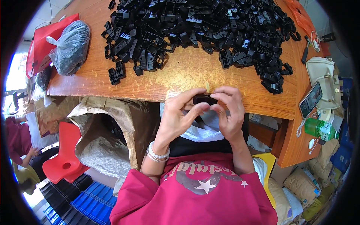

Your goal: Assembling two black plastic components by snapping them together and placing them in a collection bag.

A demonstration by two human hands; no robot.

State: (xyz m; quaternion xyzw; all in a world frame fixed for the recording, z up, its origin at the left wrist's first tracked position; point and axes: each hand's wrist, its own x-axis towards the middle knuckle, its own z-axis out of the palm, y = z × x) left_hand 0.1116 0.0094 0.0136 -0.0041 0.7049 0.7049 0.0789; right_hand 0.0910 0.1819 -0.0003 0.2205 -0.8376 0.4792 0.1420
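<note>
Just off the table's front edge, my two hands hold a small black plastic part (204, 99) between their fingertips. My left hand (180, 111) is closed on its left end, thumb below and forefinger above. The fingers and thumb of my right hand (230, 108) pinch its right end. A small pale yellow piece (207, 87) stands up at the part's far side, between my forefingers; what it is I cannot make out. Across the far half of the table spreads a large heap of similar black plastic parts (210, 28).
The wooden table (150, 84) holds a tied clear bag (71, 47) at left, and a phone (310, 99), handbag (324, 80), green bottle (321, 129) and hammer-like tool (305, 50) at right. An open woven sack (101, 140) and red chair (65, 155) stand left. A white sack (202, 133) lies below my hands.
</note>
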